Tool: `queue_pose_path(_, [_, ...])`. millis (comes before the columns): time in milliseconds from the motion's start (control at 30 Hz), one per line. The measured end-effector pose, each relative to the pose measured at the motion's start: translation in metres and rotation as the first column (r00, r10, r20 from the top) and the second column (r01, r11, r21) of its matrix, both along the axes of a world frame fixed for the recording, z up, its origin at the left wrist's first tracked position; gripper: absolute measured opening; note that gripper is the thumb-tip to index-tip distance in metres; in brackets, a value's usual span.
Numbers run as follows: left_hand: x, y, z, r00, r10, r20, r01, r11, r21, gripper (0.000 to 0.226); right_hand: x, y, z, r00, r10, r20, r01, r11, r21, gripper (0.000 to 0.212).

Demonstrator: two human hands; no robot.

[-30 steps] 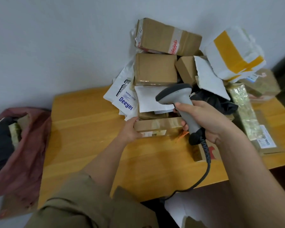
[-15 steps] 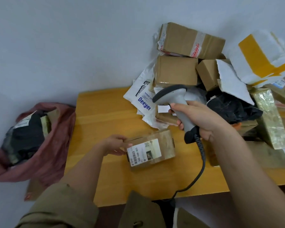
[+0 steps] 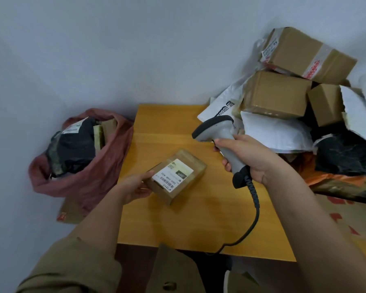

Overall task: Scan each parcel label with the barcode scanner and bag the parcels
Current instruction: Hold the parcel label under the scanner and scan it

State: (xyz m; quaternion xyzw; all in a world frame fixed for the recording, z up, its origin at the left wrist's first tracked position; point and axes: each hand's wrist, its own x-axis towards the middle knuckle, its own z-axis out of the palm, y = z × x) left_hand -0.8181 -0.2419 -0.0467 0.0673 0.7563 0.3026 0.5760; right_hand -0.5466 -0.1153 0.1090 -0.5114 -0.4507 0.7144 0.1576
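A second ago the small brown parcel (image 3: 176,176) lay at the foot of the parcel pile (image 3: 283,98), its label facing the person and barely showing. Since then the left hand (image 3: 135,185) has drawn it away from the pile toward the near-left part of the tabletop (image 3: 199,225), closer to the red bag (image 3: 89,182), and turned it so the white label (image 3: 173,174) now faces up, barcode end toward that hand. The right hand (image 3: 249,157) has followed with the barcode scanner (image 3: 220,140), leaving the pile so that the scanner's head now points down-left over bare tabletop toward the parcel.
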Motion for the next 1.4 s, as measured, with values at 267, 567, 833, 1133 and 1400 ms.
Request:
queue_pose_path(267, [-0.006,0.011,0.007,0.965,-0.244,-0.097,0.246,0.969,0.009,0.032,-0.006,-0.002,0.002,1.0,0.008,0.022,-0.008,1.0,0.008,0.026])
queue_pose_path(567, [-0.009,0.059,0.007,0.914,-0.223,-0.34,0.243,0.97,0.018,0.074,0.004,-0.001,-0.016,0.997,0.026,0.078,-0.027,1.0,0.002,0.027])
queue_pose_path(833, [0.02,0.045,-0.032,0.966,0.009,-0.257,-0.064,0.977,-0.205,0.081,-0.01,0.0,-0.037,0.996,0.022,0.082,-0.02,0.999,-0.033,0.022])
queue_pose_path(1133, [0.015,0.033,-0.061,0.852,-0.211,-0.48,0.173,0.977,-0.122,0.036,-0.022,0.003,-0.074,0.994,0.023,0.11,-0.019,0.999,-0.036,0.015])
queue_pose_path(1400, [0.022,0.017,-0.067,0.921,0.245,-0.304,-0.257,0.966,0.0,0.039,-0.046,0.016,-0.13,0.974,0.113,0.195,-0.118,0.993,0.01,0.02])
